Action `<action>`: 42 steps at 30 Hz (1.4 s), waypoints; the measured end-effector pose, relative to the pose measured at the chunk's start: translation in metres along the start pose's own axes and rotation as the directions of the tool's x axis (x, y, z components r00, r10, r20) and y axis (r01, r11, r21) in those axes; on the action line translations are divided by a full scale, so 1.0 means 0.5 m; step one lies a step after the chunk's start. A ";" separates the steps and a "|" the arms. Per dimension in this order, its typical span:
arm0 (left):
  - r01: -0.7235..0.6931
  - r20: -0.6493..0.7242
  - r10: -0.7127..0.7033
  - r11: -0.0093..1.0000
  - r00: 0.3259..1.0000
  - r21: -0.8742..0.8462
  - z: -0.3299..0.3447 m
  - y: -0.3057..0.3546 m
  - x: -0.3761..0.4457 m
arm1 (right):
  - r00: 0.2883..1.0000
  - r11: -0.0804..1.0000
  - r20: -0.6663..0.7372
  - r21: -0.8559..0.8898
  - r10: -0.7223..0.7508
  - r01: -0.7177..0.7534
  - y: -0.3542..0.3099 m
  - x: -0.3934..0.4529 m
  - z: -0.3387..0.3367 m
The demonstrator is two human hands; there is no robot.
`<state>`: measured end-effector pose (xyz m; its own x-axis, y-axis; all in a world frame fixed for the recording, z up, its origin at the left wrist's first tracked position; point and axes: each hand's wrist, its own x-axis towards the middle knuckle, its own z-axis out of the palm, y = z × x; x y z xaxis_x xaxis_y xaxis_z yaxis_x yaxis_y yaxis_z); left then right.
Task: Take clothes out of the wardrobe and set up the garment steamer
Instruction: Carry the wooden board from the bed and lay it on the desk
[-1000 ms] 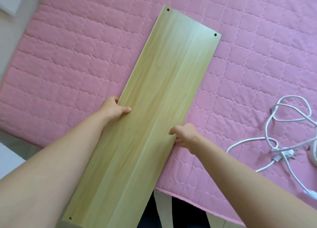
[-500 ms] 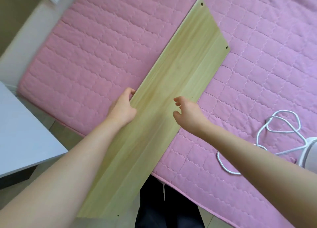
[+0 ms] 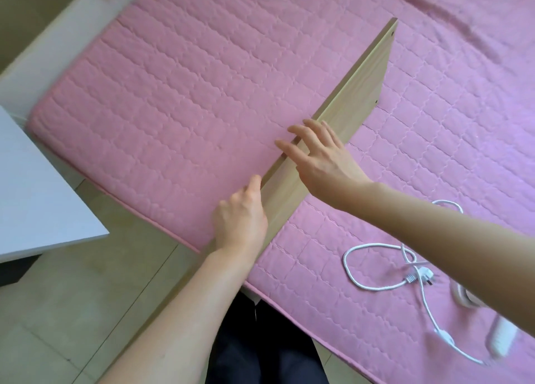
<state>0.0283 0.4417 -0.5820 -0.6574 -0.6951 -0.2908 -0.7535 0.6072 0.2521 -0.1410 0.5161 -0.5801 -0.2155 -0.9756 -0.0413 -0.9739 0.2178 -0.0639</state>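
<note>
A long light wooden board point(image 3: 356, 94) stands tilted up on one long edge across the pink quilted bed point(image 3: 188, 94). Its near end sticks out past the bed's edge. My left hand point(image 3: 240, 218) grips the board near that end, thumb along its upper edge. My right hand point(image 3: 321, 161) lies over the upper edge farther along, fingers spread and reaching past the edge. A white power cord with a plug point(image 3: 376, 268) lies coiled on the bed to the right. Beside it a white steamer part point(image 3: 503, 337) is blurred and partly hidden by my right arm.
A white table corner point(image 3: 43, 204) juts in at the left, close to the bed. Beige tiled floor point(image 3: 86, 311) runs between the table and the bed. My dark trousers point(image 3: 260, 349) show at the bottom.
The board lay flat on the bed and has been tipped up onto its long edge. My right hand let go of the right edge and moved over to the raised edge.
</note>
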 end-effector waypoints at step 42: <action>-0.116 -0.373 0.105 0.993 0.922 -0.007 -0.362 -0.093 -0.427 | 0.953 0.944 -0.081 0.136 -0.291 0.300 -0.279 -0.174 -0.423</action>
<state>0.2035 0.4923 -0.3645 -0.6858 -0.7205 0.1028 -0.6720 0.6811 0.2906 -0.0015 0.5650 -0.3569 0.0719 -0.9956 0.0603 -0.9745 -0.0830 -0.2085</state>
